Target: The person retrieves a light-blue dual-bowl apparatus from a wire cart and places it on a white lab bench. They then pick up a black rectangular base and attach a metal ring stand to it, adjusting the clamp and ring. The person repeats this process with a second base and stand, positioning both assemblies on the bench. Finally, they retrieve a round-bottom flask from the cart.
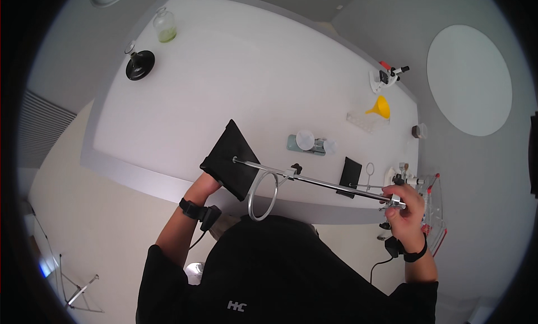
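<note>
A retort stand lies tilted across in front of me, its black base [231, 162] at the left and its metal rod [339, 187] running to the right. My left hand [209, 184] supports the base from behind at its near edge; the fingers are hidden by it. At the rod's far end, my right hand [406, 206] is closed around the rod beside a metal clamp [396, 202]. A metal ring [250, 202] hangs from a holder [290, 174] midway along the rod. Beyond the rod stands a small balance [306, 140] with two pale pans.
A second stand with a black base [349, 176] is near my right hand. Further right are a wire rack with red tips [438, 212], a brown jar [418, 132], a yellow funnel [381, 106], a clear rack [363, 121] and a microscope [383, 81]. Dark flask [140, 66] and bottle [166, 29] stand far left.
</note>
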The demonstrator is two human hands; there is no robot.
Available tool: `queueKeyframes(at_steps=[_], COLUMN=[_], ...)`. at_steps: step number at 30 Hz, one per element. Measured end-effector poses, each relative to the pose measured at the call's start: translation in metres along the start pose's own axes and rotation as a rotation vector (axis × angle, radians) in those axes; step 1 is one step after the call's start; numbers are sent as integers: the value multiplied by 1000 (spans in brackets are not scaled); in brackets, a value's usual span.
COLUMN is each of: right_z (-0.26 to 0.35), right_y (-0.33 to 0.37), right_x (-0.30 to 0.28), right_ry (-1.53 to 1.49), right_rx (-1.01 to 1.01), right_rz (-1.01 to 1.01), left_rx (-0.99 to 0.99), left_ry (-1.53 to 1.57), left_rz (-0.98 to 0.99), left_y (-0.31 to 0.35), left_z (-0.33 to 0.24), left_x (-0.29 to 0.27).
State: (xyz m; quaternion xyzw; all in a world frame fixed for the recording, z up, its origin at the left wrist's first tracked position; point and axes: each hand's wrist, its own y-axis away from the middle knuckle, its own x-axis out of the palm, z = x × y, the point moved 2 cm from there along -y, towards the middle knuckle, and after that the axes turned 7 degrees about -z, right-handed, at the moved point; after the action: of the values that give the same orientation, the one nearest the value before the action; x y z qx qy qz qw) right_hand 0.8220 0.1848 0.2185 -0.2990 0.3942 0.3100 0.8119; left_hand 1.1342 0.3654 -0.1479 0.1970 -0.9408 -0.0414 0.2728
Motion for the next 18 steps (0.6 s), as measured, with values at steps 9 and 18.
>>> queueKeyframes(at_steps=[9, 18], right_z=[-15, -29], right_y=[6, 13], right_x=[5, 17], right_ry=[-155, -340], right_rx=[262, 489], right_rz=[18, 2], left_rx=[-18, -36], left_ry=[-82, 88], left_rz=[-18, -82], left_y=[0, 1], left_z=[2, -7], left_x=[4, 6])
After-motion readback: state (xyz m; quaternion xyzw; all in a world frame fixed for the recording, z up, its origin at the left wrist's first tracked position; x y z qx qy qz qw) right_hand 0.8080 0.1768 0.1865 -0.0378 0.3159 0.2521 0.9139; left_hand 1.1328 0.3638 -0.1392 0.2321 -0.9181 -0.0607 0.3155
